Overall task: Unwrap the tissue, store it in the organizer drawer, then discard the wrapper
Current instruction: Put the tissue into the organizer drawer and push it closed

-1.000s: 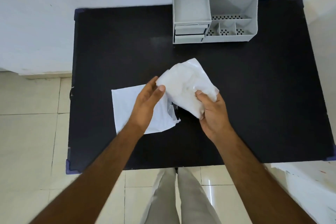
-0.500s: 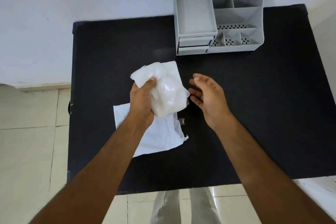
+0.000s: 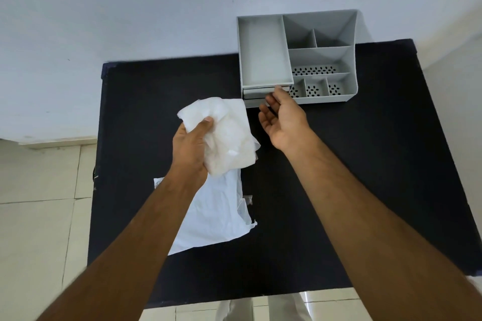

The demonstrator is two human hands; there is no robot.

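Your left hand point(image 3: 191, 150) is gripping the crumpled tissue point(image 3: 224, 135). Your right hand point(image 3: 283, 117), fingers spread, is touching the organizer point(image 3: 350, 60) drawer point(image 3: 258, 91) at one o'clock. The wrapper point(image 3: 211, 214) is lying on the table point(image 3: 365, 164).

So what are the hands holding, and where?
The left hand grips the crumpled tissue around its near left side. The right hand holds nothing; its fingertips are at the organizer drawer front.

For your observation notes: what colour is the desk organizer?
Light grey, seen in the head view: organizer.
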